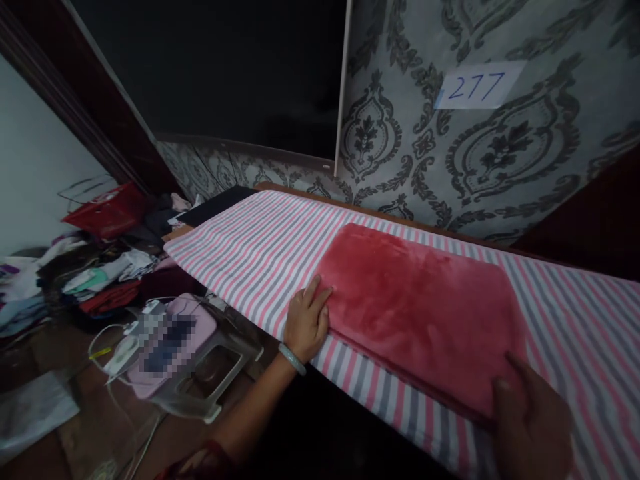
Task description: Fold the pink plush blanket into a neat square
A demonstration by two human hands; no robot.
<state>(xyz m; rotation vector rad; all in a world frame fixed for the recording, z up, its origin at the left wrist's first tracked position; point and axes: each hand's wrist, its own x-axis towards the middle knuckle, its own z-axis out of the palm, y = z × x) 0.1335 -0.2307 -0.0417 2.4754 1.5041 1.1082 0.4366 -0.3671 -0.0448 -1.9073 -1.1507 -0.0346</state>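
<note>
Here a folded red blanket (420,307) lies flat on the striped counter (250,247). The left hand (306,323) presses open-palmed on its left edge; the right hand (533,420), fingers released, rests on the near right corner, steadying the fold.

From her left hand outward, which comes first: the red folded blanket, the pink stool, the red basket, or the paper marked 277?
From the left hand:
1. Red folded blanket, touching its fingers.
2. Pink stool, lower left, on the floor.
3. Red basket, far left, atop the clothes.
4. Paper marked 277, upper right, on the wall.

Dim, uneven indoor light; edges bend with wide-angle distortion, corners falling dark.
</note>
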